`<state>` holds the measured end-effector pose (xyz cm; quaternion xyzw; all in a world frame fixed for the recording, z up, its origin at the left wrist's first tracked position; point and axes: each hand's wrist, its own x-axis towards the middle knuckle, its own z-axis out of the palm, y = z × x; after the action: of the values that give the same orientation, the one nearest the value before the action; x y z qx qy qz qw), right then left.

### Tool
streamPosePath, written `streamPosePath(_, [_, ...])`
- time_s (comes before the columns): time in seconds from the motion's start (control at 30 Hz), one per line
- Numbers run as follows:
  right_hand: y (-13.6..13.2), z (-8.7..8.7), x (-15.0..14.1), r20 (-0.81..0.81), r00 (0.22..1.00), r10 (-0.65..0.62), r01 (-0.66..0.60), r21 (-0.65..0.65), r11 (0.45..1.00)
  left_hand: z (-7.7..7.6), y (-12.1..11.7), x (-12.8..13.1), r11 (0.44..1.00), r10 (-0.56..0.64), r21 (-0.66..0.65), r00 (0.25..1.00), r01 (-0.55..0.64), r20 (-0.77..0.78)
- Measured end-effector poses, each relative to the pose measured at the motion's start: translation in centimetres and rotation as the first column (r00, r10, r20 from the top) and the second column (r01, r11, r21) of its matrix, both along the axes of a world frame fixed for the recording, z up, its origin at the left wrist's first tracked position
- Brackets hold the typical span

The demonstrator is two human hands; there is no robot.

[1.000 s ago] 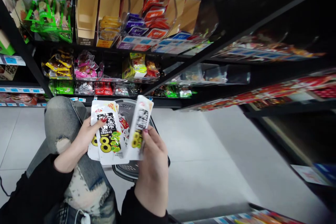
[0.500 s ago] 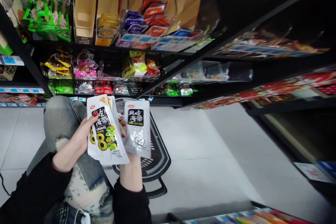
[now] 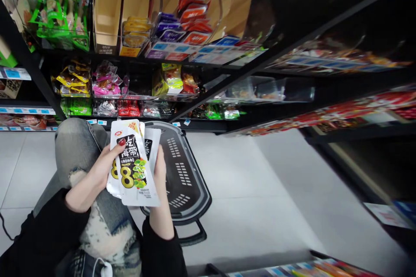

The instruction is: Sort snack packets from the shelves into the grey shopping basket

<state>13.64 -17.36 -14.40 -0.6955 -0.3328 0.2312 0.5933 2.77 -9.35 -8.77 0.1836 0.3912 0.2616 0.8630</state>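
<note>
- Three white packets are observed in front of the person, above the denim-clad knee and partly in front of the basket.
- The front packet, printed with a large yellow figure 8 and green pieces, is held upright and slightly tilted by the left grip, which is closed on it with the thumb pressed to its face.
- A second packet is overlapped by the front one and is seen at its left edge only.
- The rear packet is seen behind the front one, at its upper right.
- The right grip is placed at the right edge of the packets; its fingers are largely hidden, and whether it is closed cannot be told.
- The black basket is set on the pale tiled floor, its handle extended toward the person.
- Green packs, cardboard boxes and orange packs are displayed on the upper shelf.
- Yellow packs and pink packs are displayed below.
</note>
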Motion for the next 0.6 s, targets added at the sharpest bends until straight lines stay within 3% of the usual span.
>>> streamPosePath(0.1, [-1.0,2.3,0.5,-0.078,0.993,-0.083,0.086,0.04,0.995,-0.1,-0.2,0.1,0.999,0.002,0.041,1.0,-0.001,-0.023])
streamPosePath(0.17, [-1.5,4.1,0.5,-0.034,0.99,-0.134,0.136,0.075,0.988,-0.1,-0.4,0.2,0.995,0.002,0.096,0.999,0.003,-0.053])
streamPosePath(0.23, [-1.9,5.8,0.2,0.109,0.991,-0.082,0.08,0.018,0.997,-0.2,-0.5,0.2,0.984,0.0,0.177,0.997,0.013,-0.074])
streamPosePath(0.3, [-2.1,6.8,-0.3,0.198,0.98,0.029,-0.003,-0.127,0.992,-0.3,-0.5,0.3,0.968,-0.005,0.251,0.996,0.028,-0.092])
streamPosePath(0.4, [-2.1,7.1,-0.8,0.106,0.993,0.049,-0.024,-0.227,0.974,-0.5,-0.5,0.4,0.953,-0.012,0.3,0.993,0.047,-0.12])
streamPosePath(0.6, [-3.2,6.4,1.1,-0.193,0.979,-0.059,0.032,-0.143,0.989,-0.3,-0.5,0.3,0.967,0.042,0.255,0.995,-0.018,-0.09])
